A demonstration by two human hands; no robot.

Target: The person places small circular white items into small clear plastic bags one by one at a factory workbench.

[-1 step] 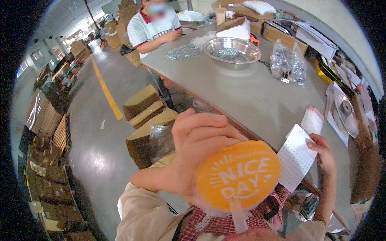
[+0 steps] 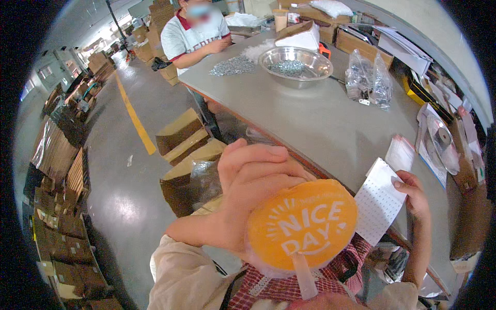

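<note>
Close in front of me, my left hand (image 2: 250, 188) is wrapped round a drink cup (image 2: 268, 248) with an orange sealed film top with white lettering. A pale translucent straw (image 2: 305, 279) sticks out of the top toward me. At the table's near right edge, my right hand (image 2: 414, 195) pinches a white sheet (image 2: 381, 201) covered with rows of small printed marks, thumb on its upper face. A small clear packet (image 2: 401, 151) lies just beyond the sheet. The cup's sides are mostly hidden by its top and my fingers.
On the grey table (image 2: 310, 111) stand a steel bowl (image 2: 297, 80) of small metal parts, a pile of metal parts (image 2: 232, 66) and clear bags (image 2: 368, 82). A person (image 2: 194, 41) works at the far left. Open cardboard boxes (image 2: 178, 134) stand beside the table.
</note>
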